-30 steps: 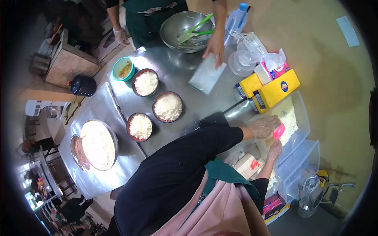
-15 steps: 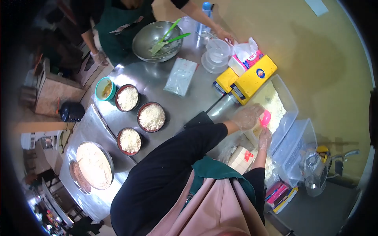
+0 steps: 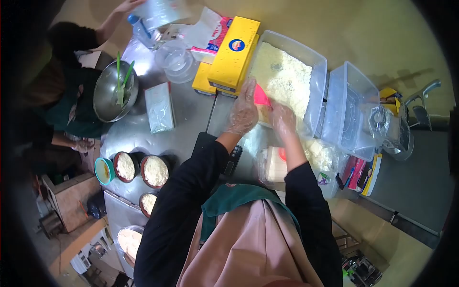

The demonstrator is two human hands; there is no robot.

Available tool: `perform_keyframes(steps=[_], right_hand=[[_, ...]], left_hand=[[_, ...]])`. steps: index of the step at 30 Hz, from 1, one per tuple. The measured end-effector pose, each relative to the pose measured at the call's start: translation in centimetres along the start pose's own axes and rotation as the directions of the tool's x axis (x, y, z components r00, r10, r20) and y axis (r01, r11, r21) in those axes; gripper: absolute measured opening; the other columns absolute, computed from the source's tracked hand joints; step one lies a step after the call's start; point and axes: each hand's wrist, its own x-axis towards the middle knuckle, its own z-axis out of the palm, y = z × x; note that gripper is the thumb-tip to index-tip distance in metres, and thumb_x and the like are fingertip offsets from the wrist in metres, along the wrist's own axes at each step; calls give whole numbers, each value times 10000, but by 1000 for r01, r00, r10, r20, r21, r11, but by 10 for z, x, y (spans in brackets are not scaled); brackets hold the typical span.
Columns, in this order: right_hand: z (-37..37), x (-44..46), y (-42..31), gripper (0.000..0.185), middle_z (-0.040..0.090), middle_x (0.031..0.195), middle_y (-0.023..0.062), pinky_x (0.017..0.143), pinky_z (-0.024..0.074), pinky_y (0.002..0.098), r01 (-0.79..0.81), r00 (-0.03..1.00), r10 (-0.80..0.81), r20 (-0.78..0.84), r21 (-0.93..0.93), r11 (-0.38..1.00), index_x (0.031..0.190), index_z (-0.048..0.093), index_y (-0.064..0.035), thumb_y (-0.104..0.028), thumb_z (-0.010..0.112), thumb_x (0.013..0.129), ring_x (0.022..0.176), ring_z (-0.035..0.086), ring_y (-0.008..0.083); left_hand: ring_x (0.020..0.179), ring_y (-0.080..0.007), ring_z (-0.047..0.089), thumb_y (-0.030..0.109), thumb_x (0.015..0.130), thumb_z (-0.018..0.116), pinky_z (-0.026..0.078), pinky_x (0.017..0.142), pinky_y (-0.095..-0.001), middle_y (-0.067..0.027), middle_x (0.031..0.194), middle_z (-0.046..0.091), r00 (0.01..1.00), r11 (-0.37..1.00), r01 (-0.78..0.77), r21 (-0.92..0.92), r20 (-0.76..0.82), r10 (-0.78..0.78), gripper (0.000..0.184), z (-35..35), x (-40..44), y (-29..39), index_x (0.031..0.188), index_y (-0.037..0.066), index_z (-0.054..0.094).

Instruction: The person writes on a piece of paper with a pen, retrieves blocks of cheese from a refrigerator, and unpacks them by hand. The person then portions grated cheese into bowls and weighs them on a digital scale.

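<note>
My right hand [image 3: 283, 118], in a clear plastic glove, is closed around the lower end of a pink plastic scoop [image 3: 261, 95]. The scoop is over the near left corner of a clear plastic tub [image 3: 319, 79] of pale grated stuff [image 3: 289, 83], which looks like cheese. My left hand [image 3: 244, 111], gloved too, is beside the scoop's left edge, fingers stretched upward; whether it touches the scoop I cannot tell. Under my left forearm a black kitchen scale [image 3: 232, 160] partly shows. Between my forearms lies a pale block-like package [image 3: 276, 165].
Yellow boxes [image 3: 234, 55] stand left of the tub, an empty clear tub [image 3: 351, 110] right of it. Bowls of white gratings [image 3: 155, 171] and a steel bowl [image 3: 114, 91] with green spatulas are leftward. Across the table, a co-worker's hand [image 3: 128, 5] is near clear plastic packaging [image 3: 162, 13].
My view has turned right, so the table's contents appear farther left. My left hand has tilted upright beside the scoop. The co-worker's hand has risen to the clear packaging.
</note>
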Motion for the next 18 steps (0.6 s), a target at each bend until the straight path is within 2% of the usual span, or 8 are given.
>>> perform_keyframes(steps=[3, 6, 8, 11, 13, 14, 16, 18], right_hand=[[-13, 12, 16, 290, 668, 989, 161, 789, 496, 453, -168, 985, 168, 29, -1, 986, 1122, 653, -195, -307, 508, 897, 911, 632, 363], [-46, 6, 49, 307, 676, 990, 144, 793, 507, 435, -260, 957, 277, -88, 173, 950, 1078, 675, -152, -326, 505, 891, 915, 643, 352], [-57, -3, 60, 316, 674, 943, 210, 815, 509, 416, -349, 916, 385, 111, -250, 903, 957, 701, -64, -305, 507, 890, 920, 650, 363], [-15, -3, 61, 339, 660, 992, 239, 845, 501, 413, -160, 940, 202, 276, -167, 973, 980, 693, -54, -325, 510, 891, 967, 639, 361], [33, 16, 60, 379, 642, 1033, 255, 873, 488, 427, -133, 898, 170, 405, -118, 984, 1022, 675, -44, -354, 495, 899, 1000, 621, 379], [36, 26, 48, 379, 642, 1033, 255, 873, 488, 427, -131, 899, 165, 406, -111, 985, 1022, 675, -44, -354, 495, 899, 1000, 621, 379], [33, 35, 27, 403, 644, 1055, 231, 880, 479, 450, -321, 905, 251, 342, 165, 933, 1048, 665, -44, -373, 481, 906, 1004, 617, 387], [13, 42, 30, 388, 648, 1049, 220, 873, 480, 452, -200, 946, 160, 281, 121, 972, 1025, 671, -47, -359, 473, 909, 996, 617, 388]], left_hand=[[1287, -404, 386, -75, 763, 452, 375, 1045, -413, -231, 1418, 336, 1000, 1000, -10, -23, 6, 10, 707, -3, -2, 1, 1430, -21, 224], [1304, -373, 376, -160, 706, 369, 443, 986, -417, -208, 1439, 329, 998, 993, -51, -107, -53, 45, 784, 3, -2, -2, 1448, 31, 201], [1295, -344, 408, -171, 695, 337, 490, 926, -395, -198, 1444, 327, 992, 989, -68, -128, -111, 53, 812, 5, 0, -3, 1460, 60, 195], [1299, -410, 359, -160, 698, 399, 393, 1035, -436, -227, 1422, 341, 999, 984, -6, -178, -49, -3, 789, 4, -3, -1, 1440, -1, 179], [1300, -408, 358, -162, 692, 391, 399, 1032, -427, -223, 1424, 341, 999, 983, -9, -186, -45, 0, 792, 4, -3, -3, 1439, 2, 185], [1301, -406, 358, -165, 686, 384, 406, 1028, -417, -219, 1426, 341, 999, 979, -15, -201, -43, 6, 794, 5, -3, -3, 1438, 4, 192], [1299, -404, 362, -167, 680, 380, 416, 1019, -418, -214, 1428, 342, 1000, 982, -9, -187, -31, 4, 802, 3, -4, -2, 1440, 11, 197], [1297, -403, 367, -170, 674, 376, 426, 1010, -418, -208, 1429, 343, 1000, 985, -8, -173, -28, 3, 809, 3, -2, -2, 1441, 19, 203]])
